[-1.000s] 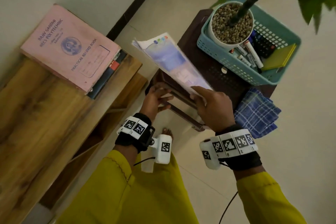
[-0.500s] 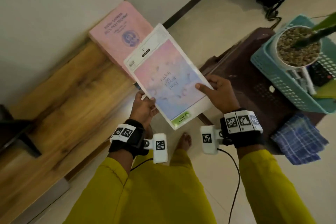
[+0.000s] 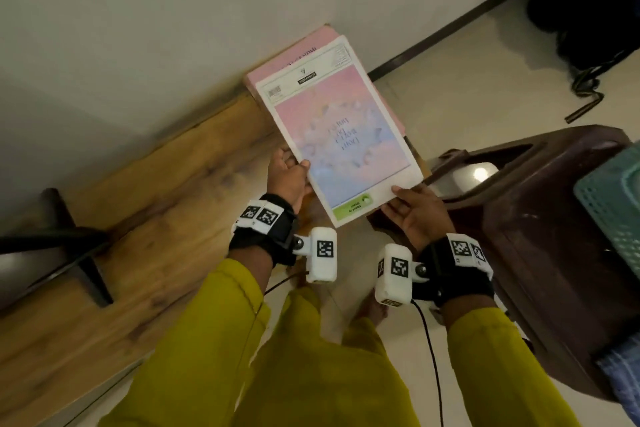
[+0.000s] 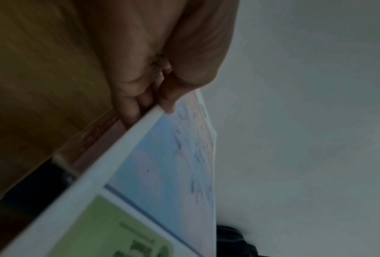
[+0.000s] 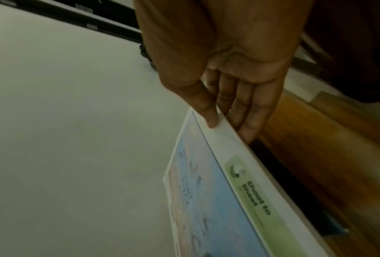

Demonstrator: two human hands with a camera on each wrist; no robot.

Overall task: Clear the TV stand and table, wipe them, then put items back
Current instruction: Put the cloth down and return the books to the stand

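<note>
A pastel pink-and-blue notebook (image 3: 341, 130) with a white border hangs over the pink record book (image 3: 313, 45) at the right end of the wooden TV stand (image 3: 156, 218). My left hand (image 3: 289, 173) pinches the notebook's (image 4: 162, 173) left edge, thumb on the cover and fingers beneath. My right hand (image 3: 412, 211) pinches its near right corner the same way, as the right wrist view of the notebook (image 5: 217, 191) shows. Whether the notebook rests on the pink book I cannot tell.
A dark brown plastic table (image 3: 554, 236) stands to the right, with a teal basket (image 3: 613, 215) at its edge and a blue checked cloth (image 3: 623, 378) below. A black TV leg (image 3: 79, 246) sits on the stand's left. A dark bag (image 3: 588, 10) lies on the floor far right.
Both hands carried the notebook from beside the brown table leftward and further over the pink record book. The left hand took hold of its edge.
</note>
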